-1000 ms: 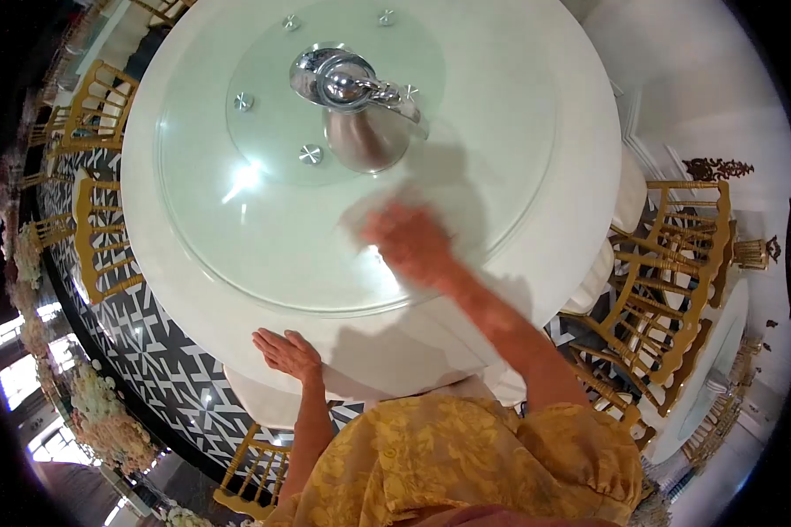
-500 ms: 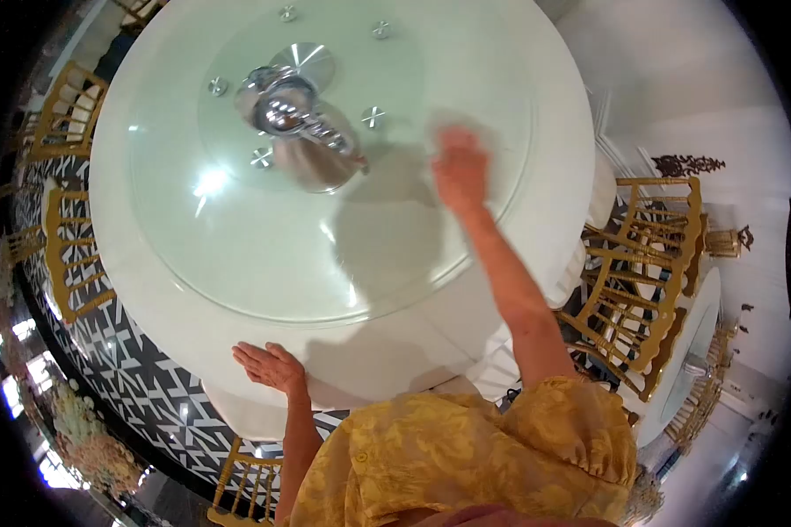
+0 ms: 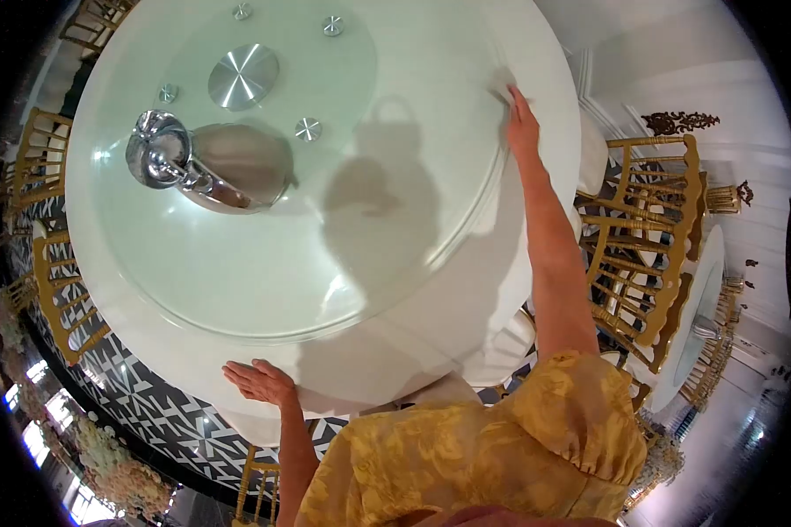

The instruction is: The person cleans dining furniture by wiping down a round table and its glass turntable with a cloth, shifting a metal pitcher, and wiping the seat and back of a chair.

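My right hand (image 3: 523,127) reaches along the far right edge of a round glass turntable (image 3: 373,272). Its fingers are stretched out; the fingertips are at the glass rim, and I cannot tell whether they press on it. My left hand (image 3: 259,381) lies flat, fingers extended, on the white tablecloth (image 3: 431,334) near the table's front edge. Neither hand holds anything. A shiny silver pitcher (image 3: 242,158) with a handle stands on the glass, left of the middle. Behind it shows a large round metal disc (image 3: 243,77), with smaller discs (image 3: 308,129) around it.
Gold chairs (image 3: 646,237) line the right side, and another gold chair (image 3: 57,290) stands at the left. Beyond the right chairs is a second round table (image 3: 699,325). Flowers (image 3: 127,465) are at lower left, above a black-and-white patterned floor (image 3: 163,400).
My right hand has swept outward, right and away from me, from over the glass to its rim. The pitcher appears farther left as the view shifts. My left hand stays flat.
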### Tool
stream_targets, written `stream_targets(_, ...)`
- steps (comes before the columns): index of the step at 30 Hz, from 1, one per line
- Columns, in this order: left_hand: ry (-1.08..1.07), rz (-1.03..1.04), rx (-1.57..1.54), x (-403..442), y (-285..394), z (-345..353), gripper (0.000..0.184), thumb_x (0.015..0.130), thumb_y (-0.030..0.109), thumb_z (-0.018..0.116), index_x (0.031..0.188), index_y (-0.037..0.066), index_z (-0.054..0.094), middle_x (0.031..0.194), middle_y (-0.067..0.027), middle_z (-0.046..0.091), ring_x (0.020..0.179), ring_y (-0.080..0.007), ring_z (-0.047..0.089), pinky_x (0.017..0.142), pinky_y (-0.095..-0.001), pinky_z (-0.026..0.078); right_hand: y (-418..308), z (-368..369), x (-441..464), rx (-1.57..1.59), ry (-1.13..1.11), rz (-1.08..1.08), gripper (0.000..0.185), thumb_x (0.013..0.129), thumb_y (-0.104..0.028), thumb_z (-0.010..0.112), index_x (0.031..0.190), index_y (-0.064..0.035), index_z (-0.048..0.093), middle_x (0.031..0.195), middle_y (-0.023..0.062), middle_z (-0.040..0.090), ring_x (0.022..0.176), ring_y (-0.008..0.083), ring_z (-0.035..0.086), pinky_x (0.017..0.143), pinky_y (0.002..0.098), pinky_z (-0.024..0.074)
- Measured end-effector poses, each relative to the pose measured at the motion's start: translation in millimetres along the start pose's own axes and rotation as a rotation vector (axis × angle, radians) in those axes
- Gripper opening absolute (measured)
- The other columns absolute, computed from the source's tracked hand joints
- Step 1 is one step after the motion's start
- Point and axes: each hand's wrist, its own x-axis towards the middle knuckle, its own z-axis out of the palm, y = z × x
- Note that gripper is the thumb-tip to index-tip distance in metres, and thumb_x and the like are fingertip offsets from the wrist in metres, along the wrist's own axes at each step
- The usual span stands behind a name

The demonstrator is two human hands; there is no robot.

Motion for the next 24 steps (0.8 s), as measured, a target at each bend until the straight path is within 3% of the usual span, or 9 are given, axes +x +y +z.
stream_targets(1, -0.001, 0.002, -0.003, 1.1, 2.2, -0.5, 0.068, 0.104, 0.043, 0.030, 0.156, 0.001, 0.021, 0.162, -0.0216, 0.019, 0.151, -0.0340, 0.017, 0.117, -0.0467, 0.018, 7.8, -7.7, -27.1, 0.076, 0.032, 0.127, 0.047, 0.091, 0.003, 0.043, 0.137, -0.0047, 0.054, 0.137, 0.0191, 0.056, 0.134, 0.0359, 0.047, 0.113, 0.0413, 0.0368)
stream_targets(5, -0.020, -0.036, -0.011, 2.1, 4.4, -2.6, 0.068, 0.104, 0.045, 0.028, 0.157, 0.003, 0.019, 0.163, -0.0203, 0.017, 0.151, -0.0327, 0.016, 0.117, -0.0471, 0.018, -23.2, -52.5, -141.9, -0.250, -0.214, -0.267, 0.049, 0.085, 0.007, 0.049, 0.131, -0.0067, 0.057, 0.132, 0.0175, 0.059, 0.134, 0.0387, 0.045, 0.113, 0.0504, 0.0342)
stream_targets(7, -0.023, -0.034, -0.005, 1.5, -0.4, 0.3, 0.069, 0.104, 0.046, 0.028, 0.157, 0.003, 0.019, 0.164, -0.0197, 0.016, 0.151, -0.0321, 0.016, 0.117, -0.0474, 0.018, -40.8, -64.3, -183.1, -0.254, -0.445, -0.305, 0.042, 0.089, -0.005, 0.054, 0.131, -0.0123, 0.056, 0.142, 0.0119, 0.052, 0.140, 0.0366, 0.038, 0.115, 0.0542, 0.0297)
stream_targets(8, -0.010, -0.030, 0.002, 1.3, -2.0, 2.6, 0.069, 0.104, 0.048, 0.027, 0.157, 0.004, 0.019, 0.164, -0.0190, 0.017, 0.151, -0.0314, 0.016, 0.116, -0.0478, 0.018, -75.4, -81.9, -179.2, -0.326, -0.827, -0.183, 0.038, 0.094, -0.014, 0.054, 0.131, -0.0160, 0.057, 0.147, 0.0078, 0.047, 0.146, 0.0337, 0.030, 0.118, 0.0557, 0.0236)
stream_targets(12, -0.009, -0.032, 0.040, 2.6, -11.7, 11.9, 0.070, 0.104, 0.052, 0.026, 0.158, 0.006, 0.020, 0.164, -0.0178, 0.017, 0.151, -0.0305, 0.017, 0.115, -0.0484, 0.020, -50.4, -85.7, -159.1, -0.194, -0.927, -0.495, 0.043, 0.098, -0.029, 0.055, 0.141, -0.0255, 0.052, 0.155, -0.0019, 0.041, 0.150, 0.0294, 0.024, 0.121, 0.0548, 0.0191)
stream_targets(15, 0.031, 0.001, 0.035, 3.7, -21.1, 20.5, 0.070, 0.104, 0.053, 0.025, 0.158, 0.008, 0.021, 0.163, -0.0179, 0.019, 0.150, -0.0317, 0.020, 0.115, -0.0481, 0.022, -20.7, -56.9, -85.7, -0.532, -0.709, -0.643, 0.047, 0.097, -0.022, 0.051, 0.144, -0.0275, 0.049, 0.155, -0.0026, 0.040, 0.146, 0.0273, 0.031, 0.119, 0.0562, 0.0205)
stream_targets(17, 0.048, 0.009, -0.018, 1.4, -15.6, 13.2, 0.070, 0.104, 0.054, 0.025, 0.158, 0.009, 0.022, 0.163, -0.0182, 0.020, 0.149, -0.0337, 0.022, 0.114, -0.0489, 0.022, 15.9, -39.3, -22.3, -0.575, -0.454, -0.484, 0.041, 0.096, -0.018, 0.048, 0.136, -0.0208, 0.056, 0.144, 0.0020, 0.053, 0.133, 0.0283, 0.048, 0.105, 0.0525, 0.0392)
stream_targets(19, 0.055, 0.008, -0.013, 0.0, -14.8, 11.8, 0.070, 0.104, 0.053, 0.025, 0.157, 0.009, 0.023, 0.162, -0.0186, 0.021, 0.149, -0.0342, 0.023, 0.114, -0.0495, 0.022, 66.9, -37.7, 27.0, -0.506, -0.281, -0.232, 0.040, 0.101, -0.023, 0.041, 0.137, -0.0143, 0.054, 0.141, 0.0069, 0.055, 0.127, 0.0326, 0.052, 0.103, 0.0502, 0.0432)
stream_targets(24, 0.026, -0.013, -0.013, 2.2, -15.3, 12.5, 0.069, 0.104, 0.053, 0.026, 0.157, 0.009, 0.023, 0.162, -0.0196, 0.021, 0.148, -0.0350, 0.024, 0.114, -0.0501, 0.022, 153.9, -77.0, 1.7, -0.447, -0.081, 0.160, 0.053, 0.104, -0.036, 0.037, 0.146, -0.0043, 0.043, 0.151, 0.0159, 0.044, 0.140, 0.0330, 0.038, 0.118, 0.0428, 0.0277)
